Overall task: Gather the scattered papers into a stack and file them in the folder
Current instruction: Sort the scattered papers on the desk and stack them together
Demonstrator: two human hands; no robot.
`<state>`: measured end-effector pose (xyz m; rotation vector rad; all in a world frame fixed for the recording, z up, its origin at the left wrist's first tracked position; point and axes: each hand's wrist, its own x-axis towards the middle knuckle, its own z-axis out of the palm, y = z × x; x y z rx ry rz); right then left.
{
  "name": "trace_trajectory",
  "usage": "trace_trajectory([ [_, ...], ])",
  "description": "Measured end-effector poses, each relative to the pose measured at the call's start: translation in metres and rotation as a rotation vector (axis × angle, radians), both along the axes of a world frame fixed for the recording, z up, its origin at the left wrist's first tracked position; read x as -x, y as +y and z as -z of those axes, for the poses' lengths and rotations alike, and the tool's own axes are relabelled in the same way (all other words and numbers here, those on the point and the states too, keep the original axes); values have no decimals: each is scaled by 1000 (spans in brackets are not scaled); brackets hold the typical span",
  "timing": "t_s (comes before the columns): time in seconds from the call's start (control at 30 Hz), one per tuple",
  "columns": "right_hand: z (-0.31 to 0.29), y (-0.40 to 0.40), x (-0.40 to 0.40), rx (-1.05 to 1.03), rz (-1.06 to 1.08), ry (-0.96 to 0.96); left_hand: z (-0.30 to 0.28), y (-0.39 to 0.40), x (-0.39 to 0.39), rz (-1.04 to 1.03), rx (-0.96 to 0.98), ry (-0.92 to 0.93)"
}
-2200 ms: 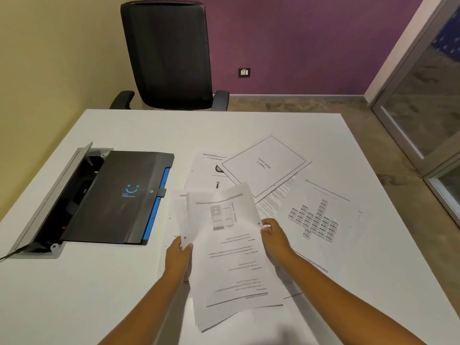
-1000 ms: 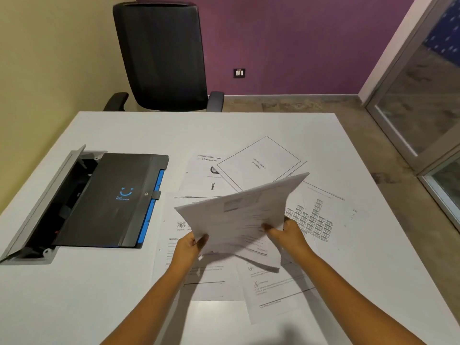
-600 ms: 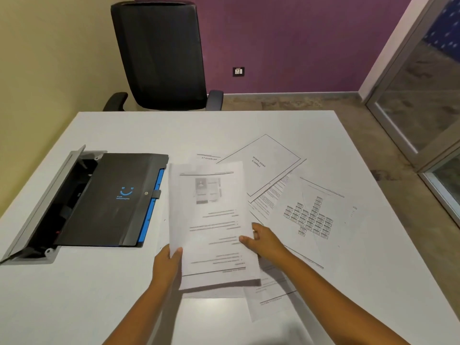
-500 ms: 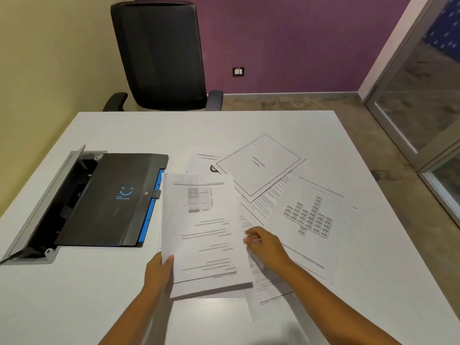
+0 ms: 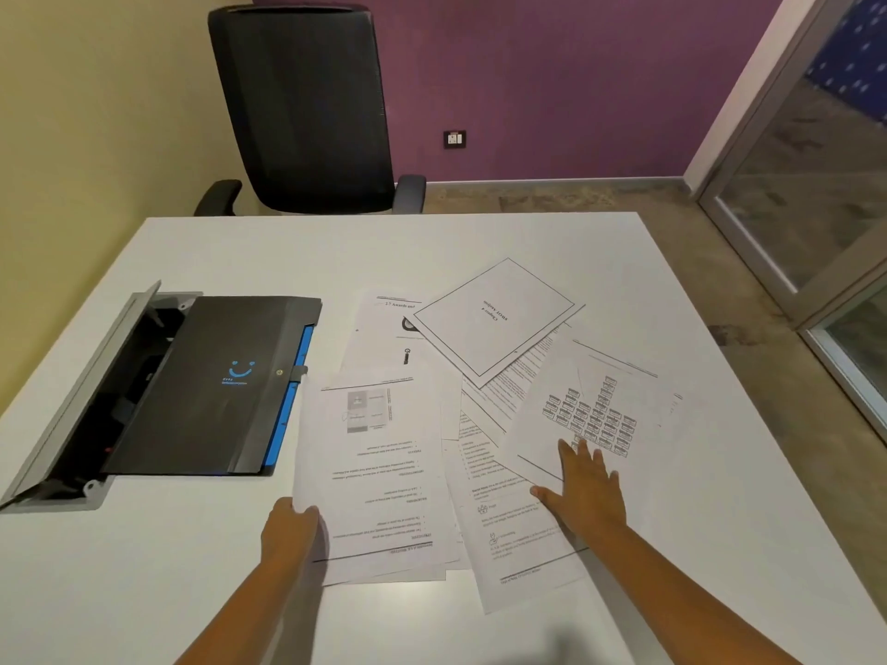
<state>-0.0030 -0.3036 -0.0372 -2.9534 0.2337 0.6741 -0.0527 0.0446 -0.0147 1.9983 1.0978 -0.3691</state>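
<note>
The left hand point(image 5: 289, 532) grips the near-left corner of a small stack of papers point(image 5: 379, 477), thumb on top and fingers curled under the edge, so that grip is clamped on the sheets. The stack lies flat on the table point(image 5: 720, 544) near its front edge, just right of the folder point(image 5: 211, 386). How many sheets it holds I cannot tell; at least 2 edges show at its near end.

The right hand point(image 5: 583, 491) has its fingers straight and spread, pressing flat on the near corner of the sheet with the grid diagram point(image 5: 595, 415); this grip holds nothing.

Judging progress: gathering is begun, not finished. Still loose to the right are the grid sheet, a text page point(image 5: 513, 530) slanting toward the front edge, the bordered title page point(image 5: 497, 319) further toward the far edge, and at least 1 more sheet point(image 5: 384, 328) partly covered beside it. The folder lies closed on the left side of the table, partly over an open cable box point(image 5: 72, 405). Filing has not started.
</note>
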Motion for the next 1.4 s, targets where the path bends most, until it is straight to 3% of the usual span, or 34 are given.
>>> trace_trajectory([
  [0.17, 0, 10, 11, 143, -112, -51, -7, -10, -3, -149, -211, -1],
  [0.3, -8, 17, 19, 126, -144, -129, -13, -21, -3, -213, -248, -203],
  [0.4, -34, 25, 19, -115, 7, -268, -15, -34, -3, -227, -11, -367],
  [0.53, -53, 39, 17, -405, 175, -437, -25, -57, -12, -137, 358, -315],
  [0.6, -68, 50, 23, -473, 90, -489, -36, -67, -19, -133, 554, -253],
  [0.7, -65, 64, 43, -418, -253, -612, -41, -71, -25, -176, 908, -140],
  [0.77, -58, 72, 55, -378, -442, -574, -37, -66, -28, -136, 1003, -120],
  [0.83, -51, 78, 63, -350, -625, -425, -38, -63, -28, -57, 982, -113],
  [0.93, -42, 75, 65, -341, -795, -276, -41, -62, -23, 89, 683, -87],
  [1.0, -39, 70, 61, -526, -671, -148, -32, -54, -19, 120, 489, -57],
  [1.07, -37, 62, 55, -684, -442, -186, -26, -46, -13, 97, 427, -45],
  [1.17, -37, 52, 34, -918, 154, -260, -19, -35, -4, 46, 352, -48],
  [1.27, -24, 39, -1, -1116, 781, -11, -15, -31, 1, 21, 315, -22],
  [1.33, -17, 35, -11, -1274, 996, 175, -14, -30, 2, 5, 311, -8],
  [1.4, -11, 35, -16, -1371, 1086, 207, -12, -30, 0, -8, 321, -8],
])
